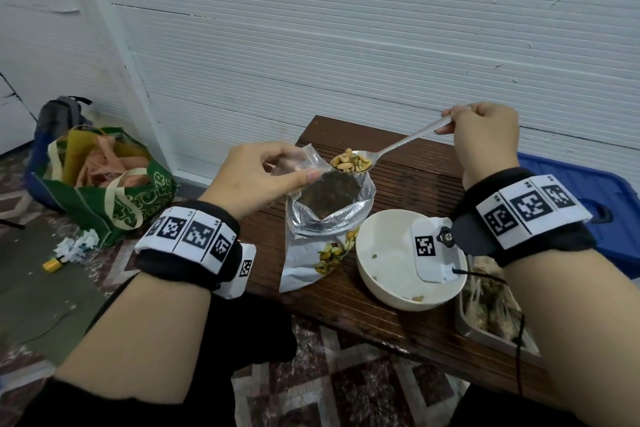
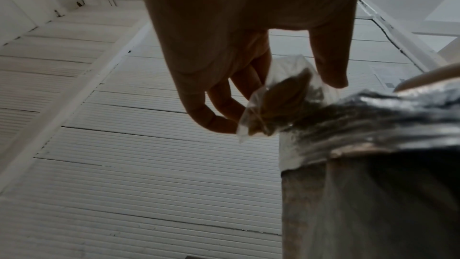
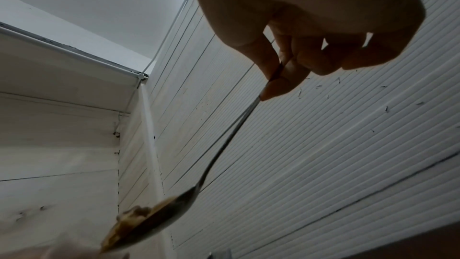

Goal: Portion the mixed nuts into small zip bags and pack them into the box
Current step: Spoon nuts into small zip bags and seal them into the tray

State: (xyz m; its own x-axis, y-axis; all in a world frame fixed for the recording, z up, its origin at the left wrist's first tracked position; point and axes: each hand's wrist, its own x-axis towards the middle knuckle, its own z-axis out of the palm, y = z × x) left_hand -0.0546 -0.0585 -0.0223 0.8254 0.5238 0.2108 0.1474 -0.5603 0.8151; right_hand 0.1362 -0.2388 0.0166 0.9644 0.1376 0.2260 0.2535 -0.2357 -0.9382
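On the table: a dark brown wooden table [image 1: 408, 184] stands by a white ribbed wall [image 1: 346, 45], and the nut things sit on it.
Left hand: the left hand [image 1: 256, 173] is held up over the table. Its thumb and fingers pinch the top edge of a small clear zip bag [image 1: 304, 159]. In the left wrist view the fingers [image 2: 219, 105] curl around the thin plastic of the bag [image 2: 281, 94].
Small zip bag: it hangs in the air from the left hand, right above the big nut pouch. Its mouth is just beside the spoon bowl. I cannot tell if any nuts are inside it.
Right hand: the right hand [image 1: 485, 139] is up high and grips the end of a metal spoon [image 1: 391, 149] between thumb and curled fingers. The right wrist view shows the thumb and fingers [image 3: 278, 84] squeezing the handle of the spoon [image 3: 224, 149].
Mixed nuts: a heap of pale nuts with some green bits [image 1: 351, 163] sits in the spoon bowl, level, over the open pouch and next to the zip bag.
Nut pouch: a shiny silver pouch [image 1: 325, 229] with nut pictures on it stands open on the table, left of the bowl.
Bowl: a white bowl [image 1: 391, 288] rests just right of the pouch, with only a few bits inside.
Tray: a metal tray [image 1: 485, 329] sits at the table's right edge, partly hidden by the right arm.
Blue bin: a blue plastic box or lid [image 1: 588, 191] lies past the right wrist.
Floor: a green shopping bag [image 1: 114, 204] full of cloth sits on the floor to the left, with a grey backpack [image 1: 59, 118] behind it.
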